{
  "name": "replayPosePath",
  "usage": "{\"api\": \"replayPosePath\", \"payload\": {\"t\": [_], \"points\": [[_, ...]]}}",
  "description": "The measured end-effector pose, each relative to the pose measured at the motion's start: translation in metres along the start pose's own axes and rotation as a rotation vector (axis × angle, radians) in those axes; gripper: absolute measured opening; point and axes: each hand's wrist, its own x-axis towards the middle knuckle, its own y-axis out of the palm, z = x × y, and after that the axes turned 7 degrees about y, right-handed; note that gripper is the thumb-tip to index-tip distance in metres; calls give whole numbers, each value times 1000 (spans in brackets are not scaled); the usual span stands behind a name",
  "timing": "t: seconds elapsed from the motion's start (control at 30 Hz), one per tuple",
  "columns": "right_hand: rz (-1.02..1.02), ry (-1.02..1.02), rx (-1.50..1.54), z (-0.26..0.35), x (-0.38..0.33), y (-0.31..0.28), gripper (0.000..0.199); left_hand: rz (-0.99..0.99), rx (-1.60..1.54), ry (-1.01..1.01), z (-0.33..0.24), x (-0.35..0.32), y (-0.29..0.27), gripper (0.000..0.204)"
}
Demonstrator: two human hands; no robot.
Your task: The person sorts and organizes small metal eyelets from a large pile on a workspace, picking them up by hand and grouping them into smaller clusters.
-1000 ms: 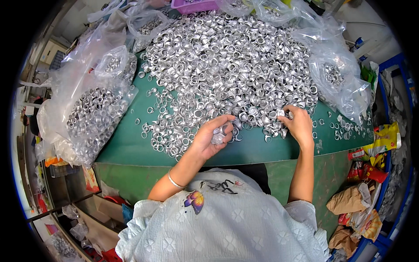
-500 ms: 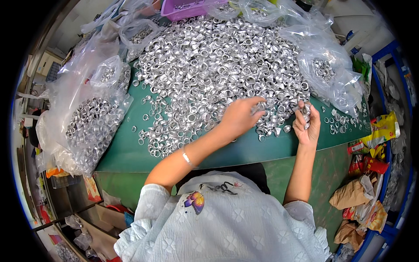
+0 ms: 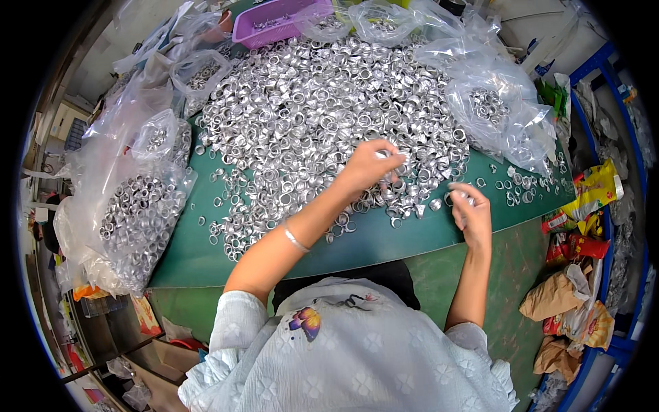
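Note:
A large heap of silver metal rings [image 3: 295, 103] covers much of the green table [image 3: 288, 264]. Over the heap's near right part is my left hand [image 3: 371, 166], with its thumb and forefinger brought together. Silver shows at those fingertips, but a held piece cannot be told from the rings behind. My right hand [image 3: 472, 214] is raised beside the heap's right near edge, palm inward and fingers curled. Silver rings [image 3: 469, 201] show partly between these fingers; their number is hidden.
Clear plastic bags of rings stand on the left [image 3: 134, 220] and the right [image 3: 491, 103]. A purple basket [image 3: 264, 29] sits at the far edge. Loose rings [image 3: 525, 185] lie at the table's right end. Blue shelving [image 3: 604, 275] with packets stands beyond it.
My left hand's thumb and forefinger have come together from being apart. My right hand has lowered and turned, and the rings in it are less visible. The whole view has shifted slightly.

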Motion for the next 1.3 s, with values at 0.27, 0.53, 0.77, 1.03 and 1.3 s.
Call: {"api": "replayPosePath", "payload": {"t": [0.27, 0.53, 0.77, 1.03, 1.3], "points": [[-389, -409, -1068, -13, -16, 41, 38, -32, -625, -45, 12, -48, -13, 11], [343, -139, 723, -22, -8, -6, 30, 129, -755, -232, 39, -72, 4, 20], [509, -70, 1056, -33, -11, -8, 36, 172, -949, -404, 55, -87, 36, 28], [-298, -111, -14, -4, -24, 5, 26, 172, -827, -371, 67, -97, 38, 24], [-665, -401, -1079, -17, -15, 30, 33, 113, -779, -371, 65, -99, 40, 25]]}}
